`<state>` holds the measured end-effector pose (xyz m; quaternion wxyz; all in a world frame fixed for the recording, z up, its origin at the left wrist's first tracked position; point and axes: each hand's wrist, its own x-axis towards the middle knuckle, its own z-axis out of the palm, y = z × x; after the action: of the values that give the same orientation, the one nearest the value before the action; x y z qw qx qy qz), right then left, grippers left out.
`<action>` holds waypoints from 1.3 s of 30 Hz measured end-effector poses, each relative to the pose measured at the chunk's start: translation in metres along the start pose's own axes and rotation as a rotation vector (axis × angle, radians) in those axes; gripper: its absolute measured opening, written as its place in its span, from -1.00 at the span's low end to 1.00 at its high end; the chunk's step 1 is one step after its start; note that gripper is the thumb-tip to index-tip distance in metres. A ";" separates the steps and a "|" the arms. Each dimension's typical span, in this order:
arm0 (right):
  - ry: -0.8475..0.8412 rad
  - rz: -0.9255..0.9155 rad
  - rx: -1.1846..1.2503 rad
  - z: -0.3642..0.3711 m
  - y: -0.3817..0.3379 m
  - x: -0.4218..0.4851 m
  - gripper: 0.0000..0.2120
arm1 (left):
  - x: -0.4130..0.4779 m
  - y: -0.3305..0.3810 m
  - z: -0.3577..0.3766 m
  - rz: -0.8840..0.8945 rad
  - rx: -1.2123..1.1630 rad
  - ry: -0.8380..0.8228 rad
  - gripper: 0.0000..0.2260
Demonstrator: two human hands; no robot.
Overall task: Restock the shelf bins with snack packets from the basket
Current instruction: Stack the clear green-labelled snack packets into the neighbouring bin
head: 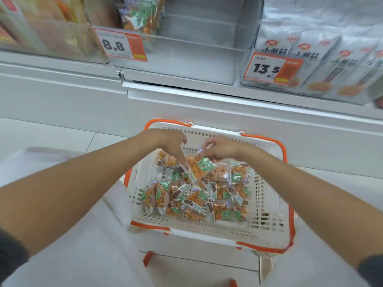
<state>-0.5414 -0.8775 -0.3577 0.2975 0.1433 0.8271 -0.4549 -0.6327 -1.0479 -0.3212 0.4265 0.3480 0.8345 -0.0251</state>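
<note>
Head view shows us the right hand (219,147) pinching the top edge of a snack packet (202,165) hanging tilted over the basket (267,141), the left hand (172,142) just beside it (fingers loose, gripping nothing), the near-empty shelf bin (186,54) ahead and above.

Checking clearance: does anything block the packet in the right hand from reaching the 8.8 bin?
Nothing visible does. The right hand pinches the packet over the basket; only open air lies between it and the bin, mostly empty in front.
</note>
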 end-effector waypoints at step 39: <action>0.862 -0.763 0.075 -0.090 -0.249 0.000 -0.84 | -0.114 -0.095 -0.195 0.336 -0.527 1.198 -0.57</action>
<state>-0.7004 -0.9376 -0.1542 -0.2571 0.0178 0.8499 -0.4596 -0.7807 -1.1170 -0.1385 -0.0408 0.3113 0.8395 0.4434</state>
